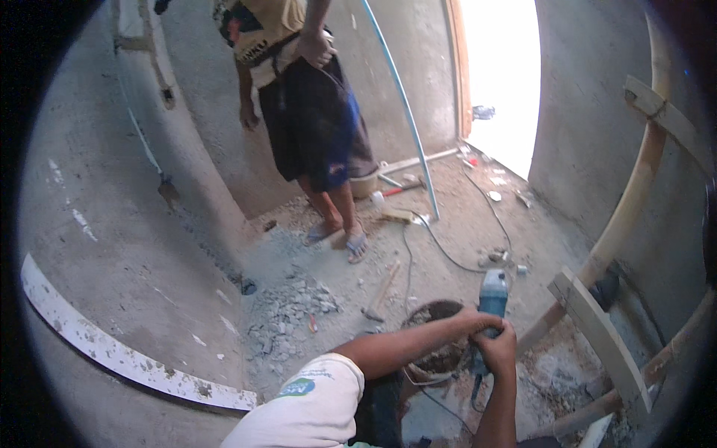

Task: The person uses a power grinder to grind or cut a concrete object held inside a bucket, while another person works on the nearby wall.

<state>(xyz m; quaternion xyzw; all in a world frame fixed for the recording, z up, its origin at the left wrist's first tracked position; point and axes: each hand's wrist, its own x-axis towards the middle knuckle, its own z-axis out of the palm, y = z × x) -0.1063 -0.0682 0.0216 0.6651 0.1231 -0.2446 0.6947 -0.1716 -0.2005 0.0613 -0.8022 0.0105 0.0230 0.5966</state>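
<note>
A teal angle grinder [493, 295] with a grey end points away from me, over the floor beside a bucket. My right hand [499, 349] is closed round its body. Reaching across from the left, my left hand [479, 322] is closed on the grinder too, just beyond the right one. Part of the tool is hidden by my fingers, and I cannot make out its disc. Under my left forearm stands the round bucket [412, 321], with rough grey material in it. A hammer [382, 293] with a wooden handle lies left of the bucket.
Broken rubble [287, 317] covers the floor at left. Another person [314, 127] stands ahead in sandals. Cables [448, 257] trail over the floor. A blue pipe [403, 101] leans near the doorway [502, 82]. At right stands a bamboo-pole ladder [631, 201]. A white board [119, 369] lies left.
</note>
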